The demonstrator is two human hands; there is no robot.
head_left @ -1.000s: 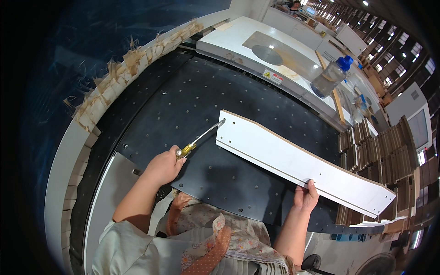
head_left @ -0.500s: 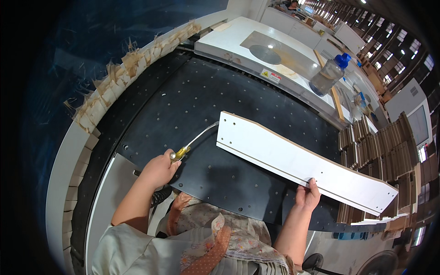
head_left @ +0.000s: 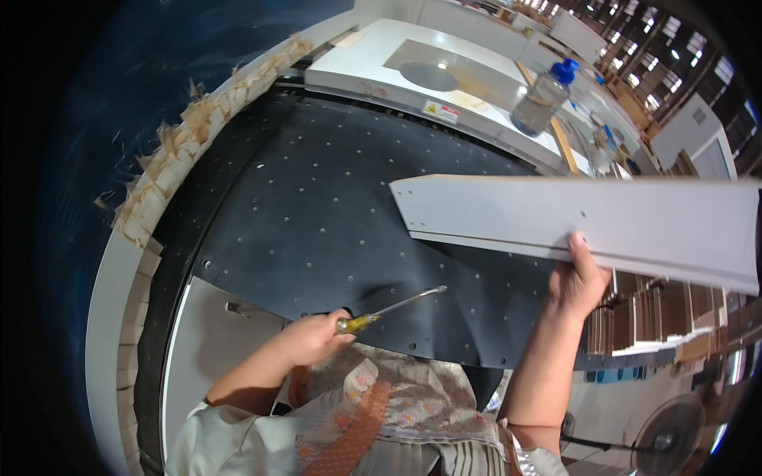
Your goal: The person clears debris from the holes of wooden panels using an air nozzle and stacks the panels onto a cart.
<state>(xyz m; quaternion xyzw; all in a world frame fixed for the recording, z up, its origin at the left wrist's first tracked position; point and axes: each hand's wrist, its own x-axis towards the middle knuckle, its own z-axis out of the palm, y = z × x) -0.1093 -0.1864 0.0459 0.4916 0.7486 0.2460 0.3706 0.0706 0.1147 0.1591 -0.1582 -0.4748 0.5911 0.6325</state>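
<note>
My left hand (head_left: 317, 336) is closed round the yellow handle of a screwdriver (head_left: 397, 305), its metal shaft pointing right over the black table. My right hand (head_left: 581, 278) grips the lower edge of a long white panel (head_left: 508, 214), thumb on its face and fingers hidden behind. The panel has a groove along its lower edge and small holes near its left end and above my thumb. It is held up and tilted above the table's right side, apart from the screwdriver's tip.
The black table (head_left: 317, 198) is dotted with small studs. Several brown-edged panels stand in a stack (head_left: 659, 317) at the right. Beyond the table, a blue-capped bottle (head_left: 544, 99) stands on a white machine top (head_left: 349, 59). A fan (head_left: 671, 432) is at the lower right.
My right hand has lifted the panel and moved it right and up. The screwdriver has come away from the panel's left end, swinging down as my left hand moves nearer my body.
</note>
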